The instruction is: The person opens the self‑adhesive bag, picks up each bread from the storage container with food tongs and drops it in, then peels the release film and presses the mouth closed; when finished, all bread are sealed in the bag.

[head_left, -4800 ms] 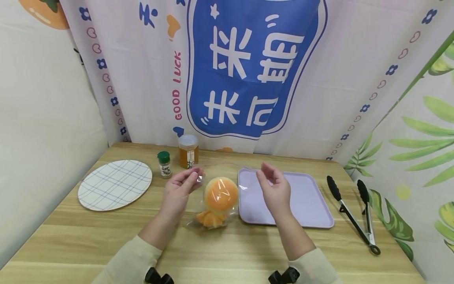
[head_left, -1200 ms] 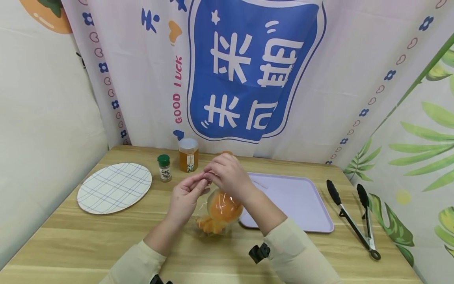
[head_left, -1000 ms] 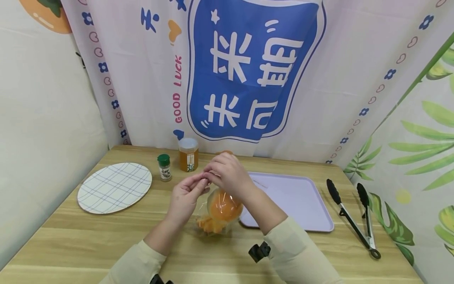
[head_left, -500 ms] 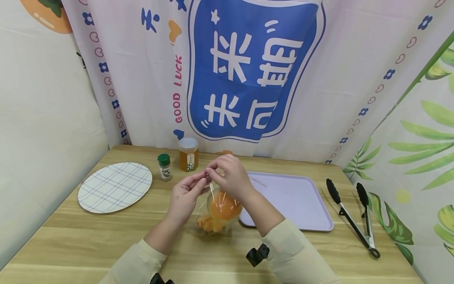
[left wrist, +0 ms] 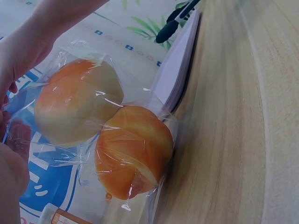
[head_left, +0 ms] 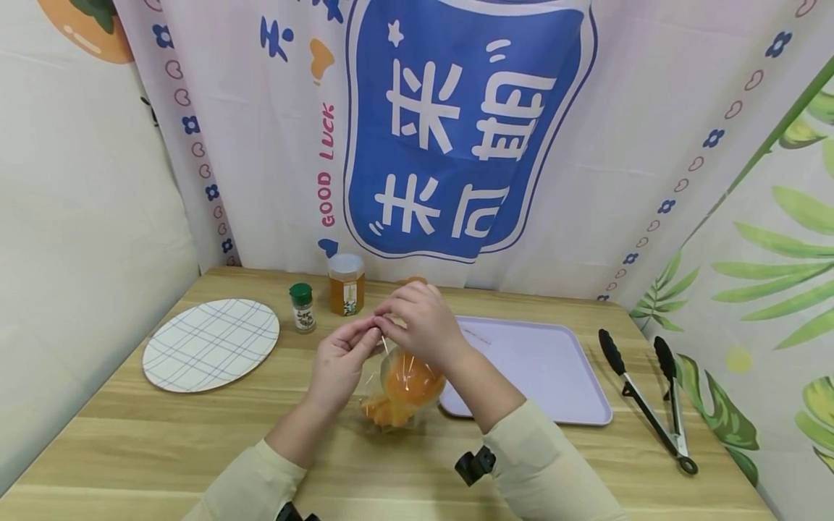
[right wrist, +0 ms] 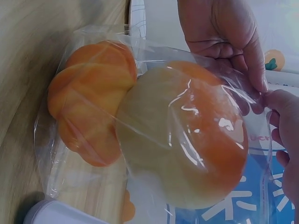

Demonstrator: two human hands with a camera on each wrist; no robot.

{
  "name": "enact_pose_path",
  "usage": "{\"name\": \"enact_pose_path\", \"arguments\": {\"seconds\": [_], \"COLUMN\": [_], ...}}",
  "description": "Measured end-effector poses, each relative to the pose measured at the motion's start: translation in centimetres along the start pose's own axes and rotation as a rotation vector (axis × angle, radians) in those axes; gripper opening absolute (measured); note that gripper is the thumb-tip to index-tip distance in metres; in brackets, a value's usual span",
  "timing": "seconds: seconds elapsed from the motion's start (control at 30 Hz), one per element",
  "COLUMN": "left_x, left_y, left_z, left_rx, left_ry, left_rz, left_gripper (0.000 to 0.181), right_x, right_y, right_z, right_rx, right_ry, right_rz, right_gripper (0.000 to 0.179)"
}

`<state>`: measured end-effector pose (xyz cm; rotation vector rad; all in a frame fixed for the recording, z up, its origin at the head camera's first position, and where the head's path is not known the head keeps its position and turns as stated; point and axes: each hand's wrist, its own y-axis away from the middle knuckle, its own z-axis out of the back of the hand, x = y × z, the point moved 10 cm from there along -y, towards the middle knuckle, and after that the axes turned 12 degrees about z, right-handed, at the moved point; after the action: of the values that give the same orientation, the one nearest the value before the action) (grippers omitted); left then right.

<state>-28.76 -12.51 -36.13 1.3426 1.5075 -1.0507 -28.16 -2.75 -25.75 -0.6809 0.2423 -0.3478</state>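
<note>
A clear plastic bag (right wrist: 51,172) holds two breads. One is a round, glossy bun (right wrist: 187,135) with an orange-brown top; the other is a smaller twisted bun (right wrist: 93,102), below it in the head view. My left hand (head_left: 342,358) pinches the bag's upper edge between thumb and fingers. Right beside it, my right hand (head_left: 420,322) pinches the same edge, the fingertips of both hands meeting there. In the left wrist view the round bun (left wrist: 77,107) hangs inside the film near the hands, and the twisted bun (left wrist: 133,149) sits lower, close to the table.
Left on the wooden table (head_left: 163,449) lies a checked plate (head_left: 211,344). A green-capped shaker (head_left: 302,307) and a jar of amber contents (head_left: 347,284) stand behind the hands. Right of the bag is a lilac tray (head_left: 534,373), then black-tipped tongs (head_left: 651,405).
Since the earliest frame, my right hand has moved left from over the tray to meet my left hand at the bag's edge. Over the last second the fingertips shift slightly along it.
</note>
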Motion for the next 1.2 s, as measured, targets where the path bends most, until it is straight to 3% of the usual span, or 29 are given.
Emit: {"name": "enact_pose_path", "arguments": {"seconds": [0.17, 0.37, 0.73, 0.97, 1.2], "left_x": [0.1, 0.3, 0.0, 0.1, 0.2], "left_y": [0.0, -0.1, 0.1, 0.0, -0.2], "left_z": [0.0, 0.1, 0.1, 0.1, 0.6], "left_rx": [0.003, 0.0, -0.009, -0.03, -0.057], "left_ry": [0.004, -0.004, 0.015, -0.005, 0.001], "left_rz": [-0.006, -0.003, -0.016, 0.016, 0.039], "left_gripper": [0.03, 0.029, 0.02, 0.028, 0.028], "right_x": [0.1, -0.2, -1.8, -3.6, -3.6], "right_y": [-0.1, 0.2, 1.7, 2.7, 2.8], "right_z": [0.1, 0.0, -1.1, -0.8, 0.0], "right_rx": [0.008, -0.044, -0.126, -0.223, -0.218], "right_ry": [0.013, -0.048, -0.288, -0.417, -0.333], "right_rz": [-0.002, -0.057, -0.276, -0.436, -0.379], "right_gripper": [0.006, 0.005, 0.011, 0.014, 0.01]}}
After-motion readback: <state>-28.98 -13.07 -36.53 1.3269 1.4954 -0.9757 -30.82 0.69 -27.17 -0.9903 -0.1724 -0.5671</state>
